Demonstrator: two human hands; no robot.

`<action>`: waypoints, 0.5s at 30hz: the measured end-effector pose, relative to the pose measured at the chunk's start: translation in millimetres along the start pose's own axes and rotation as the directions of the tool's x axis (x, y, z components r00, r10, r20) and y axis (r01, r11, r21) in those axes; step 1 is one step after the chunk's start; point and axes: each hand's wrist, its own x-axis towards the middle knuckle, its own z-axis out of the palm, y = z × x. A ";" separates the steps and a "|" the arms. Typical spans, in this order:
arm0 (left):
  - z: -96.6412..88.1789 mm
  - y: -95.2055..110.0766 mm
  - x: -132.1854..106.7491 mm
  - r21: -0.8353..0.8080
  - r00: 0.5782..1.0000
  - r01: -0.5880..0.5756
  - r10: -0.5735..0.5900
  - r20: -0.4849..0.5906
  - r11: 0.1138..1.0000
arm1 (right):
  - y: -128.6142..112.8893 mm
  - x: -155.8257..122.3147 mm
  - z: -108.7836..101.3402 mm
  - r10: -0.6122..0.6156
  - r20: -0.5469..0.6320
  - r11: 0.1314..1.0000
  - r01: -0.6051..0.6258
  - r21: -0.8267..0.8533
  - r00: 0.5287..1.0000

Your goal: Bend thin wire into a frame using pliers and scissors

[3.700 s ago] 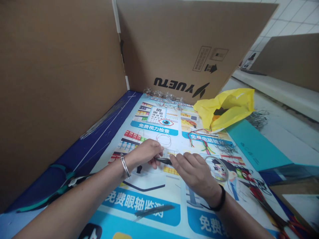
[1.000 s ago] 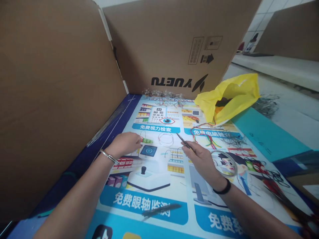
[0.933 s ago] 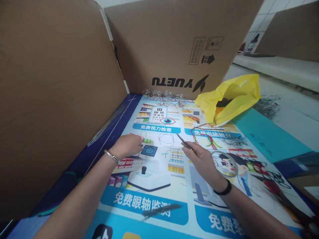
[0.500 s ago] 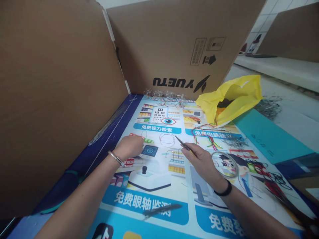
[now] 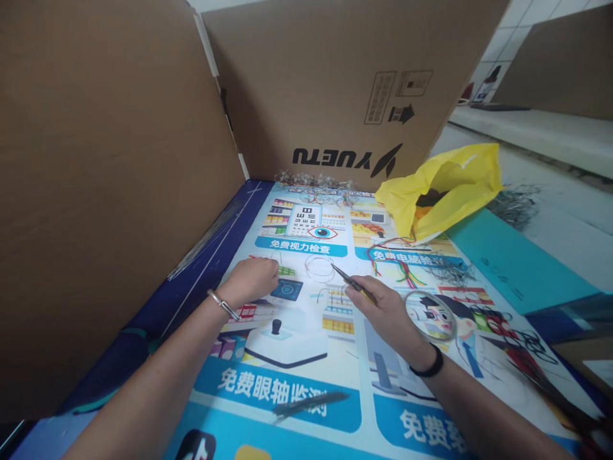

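Left hand left of wire loop, fingers curled in; too blurred to tell if pinching wire. Loop lies on table. Bent wire pieces on loop's near side. Right of loop, right hand grips pointed tool, tip near loop's right edge. Best practice: brace left wrist, light tool grip, tip clear of loose pieces.

At the far edge of the surface, the tall brown cardboard panel looks matt; the slim pointed dark metal tool, faintly glossy.
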 end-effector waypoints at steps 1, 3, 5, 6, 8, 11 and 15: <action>0.7 -0.2 0.4 -0.006 1.000 -0.001 0.001 0.001 1.000 | 0.1 -0.1 0.0 -0.002 0.003 1.000 0.002 -0.002 1.000; 1.1 -1.1 1.2 -0.022 1.000 -0.004 0.004 -0.001 1.000 | 0.2 -0.2 0.1 -0.008 0.002 1.000 0.008 -0.008 1.000; -0.1 -2.3 1.7 -0.037 1.000 -0.008 0.008 -0.007 0.999 | 0.2 0.0 0.2 -0.010 0.004 1.000 0.010 -0.012 1.000; -1.2 -2.9 1.8 -0.048 1.000 -0.012 0.012 -0.010 0.999 | 0.1 0.0 0.1 -0.010 0.006 1.000 0.010 -0.013 1.000; -4.1 -3.2 1.3 -0.112 0.999 -0.036 0.034 -0.018 0.993 | -0.7 -0.1 -0.2 -0.012 0.009 1.000 0.012 -0.014 1.000; -8.3 0.5 -0.8 -0.330 0.996 -0.086 0.077 -0.040 0.940 | -5.3 -1.0 -1.5 -0.021 0.022 1.000 0.021 -0.021 1.000; -9.8 15.4 -5.1 -0.559 0.990 -0.142 0.104 -0.099 0.817 | -21.8 -4.0 -3.7 0.028 0.070 0.999 -0.029 0.017 0.997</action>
